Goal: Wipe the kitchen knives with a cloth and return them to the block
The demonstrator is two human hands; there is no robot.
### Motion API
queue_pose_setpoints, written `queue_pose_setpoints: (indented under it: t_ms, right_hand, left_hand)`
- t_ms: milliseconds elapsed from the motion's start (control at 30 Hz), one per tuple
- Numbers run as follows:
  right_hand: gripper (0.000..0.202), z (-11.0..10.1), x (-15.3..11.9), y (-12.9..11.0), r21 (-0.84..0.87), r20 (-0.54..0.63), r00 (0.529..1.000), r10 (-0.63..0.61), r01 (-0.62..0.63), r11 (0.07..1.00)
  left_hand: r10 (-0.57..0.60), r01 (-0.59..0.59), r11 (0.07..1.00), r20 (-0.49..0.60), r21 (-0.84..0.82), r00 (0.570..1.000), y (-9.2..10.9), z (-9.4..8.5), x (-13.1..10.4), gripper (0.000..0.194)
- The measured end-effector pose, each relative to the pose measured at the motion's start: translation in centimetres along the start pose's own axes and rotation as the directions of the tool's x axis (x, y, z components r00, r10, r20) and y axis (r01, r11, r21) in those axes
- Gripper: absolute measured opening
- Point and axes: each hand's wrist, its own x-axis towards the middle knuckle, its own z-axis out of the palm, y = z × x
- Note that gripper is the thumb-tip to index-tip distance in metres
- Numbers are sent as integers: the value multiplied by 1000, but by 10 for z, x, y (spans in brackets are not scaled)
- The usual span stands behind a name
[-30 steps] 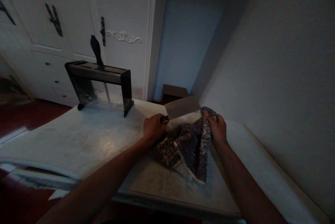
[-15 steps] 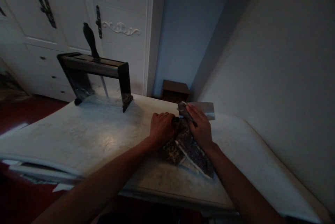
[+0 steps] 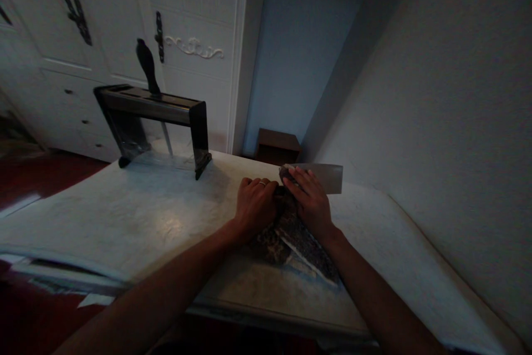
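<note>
My left hand (image 3: pixel 256 202) is closed around the dark handle of a cleaver, over the table. The cleaver's broad blade (image 3: pixel 332 179) points to the right, its flat side facing me. My right hand (image 3: pixel 311 200) presses a dark, fuzzy cloth (image 3: pixel 305 241) against the blade close to the handle, fingers bent over it. The cloth's lower part, with a pale edge, hangs down onto the tabletop below both hands. Most of the handle is hidden by my left fingers.
On the pale table (image 3: pixel 166 227) a black knife block with clear sides (image 3: pixel 153 104) stands at the back left, a black-handled tool (image 3: pixel 147 67) upright in it. White cupboards (image 3: pixel 195 0) are behind it. A brown box-like stand (image 3: pixel 277 144) is beyond the table, and a wall (image 3: pixel 436 94) rises at right.
My right hand has shifted slightly left and down along the blade with the cloth, its fingers now flatter over it. The left hand keeps its hold on the cleaver.
</note>
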Motion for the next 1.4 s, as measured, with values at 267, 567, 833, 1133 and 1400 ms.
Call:
queue_pose_setpoints:
  t_ms: [267, 567, 833, 1133, 1400]
  right_hand:
    - [59, 1, -8, 16, -95, -52, 980, 191, -195, 976]
    - [55, -8, -25, 50, -86, -108, 869, 483, -492, 866]
    - [50, -10, -27, 59, 192, -63, 739, 671, -650, 735]
    - [48, -15, -19, 52, 323, 24, 641, 768, -731, 601]
    - [24, -22, -28, 77, 611, 49, 199, 979, -781, 128]
  left_hand:
    - [-20, 19, 1000, -38, -21, 999, -8, 4, -1, 25]
    - [-65, 65, 998, 1, -22, 998, -13, 5, 0, 22]
    - [-132, 131, 989, -15, -64, 991, -21, 9, 2, 23]
    - [-238, 235, 967, -22, -99, 971, -29, 7, 6, 21]
    - [-233, 233, 969, -1, -84, 972, -32, 6, 9, 22]
